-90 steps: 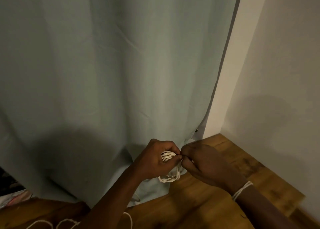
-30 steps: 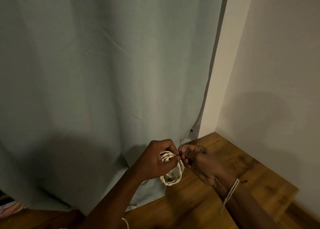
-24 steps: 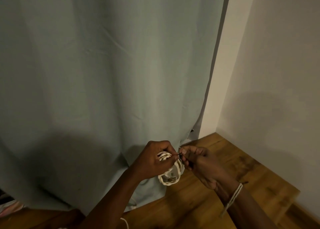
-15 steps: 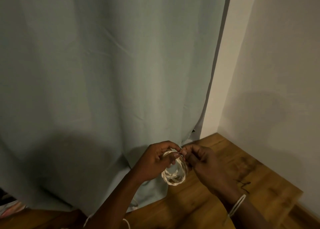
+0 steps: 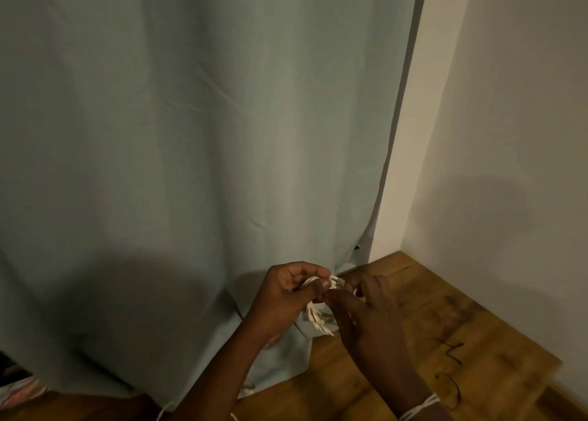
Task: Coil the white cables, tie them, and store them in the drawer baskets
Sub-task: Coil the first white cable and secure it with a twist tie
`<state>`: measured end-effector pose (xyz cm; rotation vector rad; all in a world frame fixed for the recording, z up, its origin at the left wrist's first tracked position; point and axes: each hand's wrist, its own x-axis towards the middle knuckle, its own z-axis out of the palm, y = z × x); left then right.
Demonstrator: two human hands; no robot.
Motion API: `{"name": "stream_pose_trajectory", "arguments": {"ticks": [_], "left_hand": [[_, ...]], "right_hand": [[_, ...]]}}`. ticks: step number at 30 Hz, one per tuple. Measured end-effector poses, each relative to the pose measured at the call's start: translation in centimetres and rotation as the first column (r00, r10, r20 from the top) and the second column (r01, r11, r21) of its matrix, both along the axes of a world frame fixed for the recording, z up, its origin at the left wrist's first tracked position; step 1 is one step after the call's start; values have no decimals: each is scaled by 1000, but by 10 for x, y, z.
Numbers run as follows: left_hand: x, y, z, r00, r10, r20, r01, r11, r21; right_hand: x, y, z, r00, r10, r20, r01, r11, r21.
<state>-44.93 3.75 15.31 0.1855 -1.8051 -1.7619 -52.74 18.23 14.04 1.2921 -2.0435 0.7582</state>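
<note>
A small coil of white cable [image 5: 318,320] hangs between my two hands, just above the wooden surface. My left hand [image 5: 286,296] grips the top of the coil, thumb pressed over the strands. My right hand [image 5: 366,312] is right beside it, its fingers pinching at the top of the coil and covering the coil's right side. A white cord [image 5: 420,408] is wrapped around my right wrist. No drawer or basket is in view.
A pale green curtain [image 5: 191,166] hangs behind the hands down to the wooden surface [image 5: 461,341]. White walls [image 5: 509,134] form a corner at the right. Thin dark wire ties [image 5: 448,350] lie on the wood. Bits of white cable [image 5: 162,414] show at the bottom edge.
My right hand has turned and moved over the coil, covering its right side. The coil hangs a little lower and more edge-on. My left hand keeps its grip.
</note>
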Motion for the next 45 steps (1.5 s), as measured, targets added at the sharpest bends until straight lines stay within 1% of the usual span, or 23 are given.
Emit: {"name": "stream_pose_trajectory", "arguments": {"ticks": [1, 3, 6, 8, 9, 10, 11, 12, 13, 14, 15, 16, 17, 20, 25, 28, 30, 32, 35, 38, 40, 42, 45], "left_hand": [[-2, 0, -1, 1000, 14, 15, -13, 999, -42], [-6, 3, -4, 997, 71, 32, -66, 989, -133], [-13, 15, -4, 973, 232, 10, -222, 940, -257], [-16, 29, -2, 953, 303, -21, -293, 897, -332], [-18, 36, -1, 947, 318, -48, -312, 870, -381], [-20, 44, -1, 944, 322, -73, -321, 845, -429], [-22, 50, -2, 943, 319, -90, -323, 821, -471], [-24, 55, -3, 943, 315, -103, -323, 800, -507], [-26, 60, -4, 943, 312, -111, -322, 781, -535], [-29, 65, -6, 943, 312, -119, -324, 767, -554], [-33, 71, -8, 940, 317, -125, -330, 756, -566], [-36, 77, -9, 938, 323, -127, -334, 747, -575], [-39, 83, -10, 936, 328, -128, -338, 738, -584], [-51, 108, -15, 952, 284, -113, -295, 759, -580], [-70, 160, -31, 995, 87, -43, -96, 822, -562], [-85, 180, -49, 968, -192, 162, 231, 935, -271], [-95, 194, -63, 902, -376, 212, 389, 921, -22], [-101, 209, -71, 832, -527, 171, 486, 842, 232], [-109, 231, -76, 712, -696, 90, 558, 640, 528], [-117, 241, -80, 590, -805, 62, 558, 462, 689], [-121, 245, -83, 489, -866, 106, 554, 403, 729], [-121, 252, -83, 433, -874, 219, 551, 449, 703], [-114, 276, -86, 374, -851, 370, 621, 526, 581]], "right_hand": [[-1, 3, -1, 1000, -7, -8, 7, 1000, -11], [-1, 7, -4, 998, 10, 70, -6, 999, -45], [-1, 13, -5, 980, 32, 196, -14, 996, -92], [4, 19, 2, 913, 95, 397, -48, 991, -128], [7, 24, 6, 835, 148, 530, -60, 982, -181], [8, 29, 11, 694, 216, 687, -46, 965, -257], [9, 34, 17, 479, 313, 820, -7, 936, -353], [9, 37, 22, 222, 415, 883, 61, 897, -437], [7, 41, 26, -6, 496, 868, 140, 860, -490], [4, 46, 30, -161, 541, 826, 198, 837, -510], [2, 52, 33, -252, 556, 792, 228, 829, -510], [-2, 58, 34, -292, 556, 779, 244, 830, -501], [-5, 63, 35, -296, 555, 778, 256, 831, -495], [-21, 80, 29, -214, 521, 826, 272, 844, -462], [-50, 118, 12, -79, 438, 896, 272, 874, -403], [-64, 146, -6, 23, 387, 922, 293, 879, -377], [-73, 167, -20, 118, 371, 921, 307, 868, -389], [-79, 183, -34, 223, 322, 920, 303, 874, -380], [-80, 210, -58, 331, 233, 914, 334, 877, -345], [-69, 242, -77, 306, 225, 925, 433, 833, -345], [-56, 266, -87, 254, 225, 940, 491, 808, -326], [-38, 285, -91, 198, 244, 949, 519, 796, -313], [-10, 308, -97, 127, 255, 959, 587, 760, -280]]}}
